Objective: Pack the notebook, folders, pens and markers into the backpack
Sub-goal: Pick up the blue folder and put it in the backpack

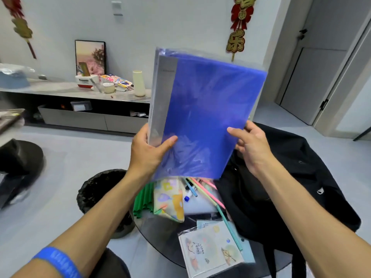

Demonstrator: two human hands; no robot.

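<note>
I hold a blue folder (204,113) with a grey spine, wrapped in clear plastic, upright in the air above the table. My left hand (149,151) grips its lower left corner and my right hand (252,145) grips its lower right edge. Beneath it on the round glass table (160,235) lie a green folder (143,199), a patterned pencil pouch (170,199), several pens and markers (202,191), and a wrapped notebook (210,249). The black backpack (281,185) sits at the table's right side, just below my right hand.
A black bin (100,191) stands on the floor left of the table. A low grey cabinet (80,109) with a picture frame, boxes and a cream bottle runs along the far wall. A dark seat (18,157) is at the left, and a door (313,73) at the right.
</note>
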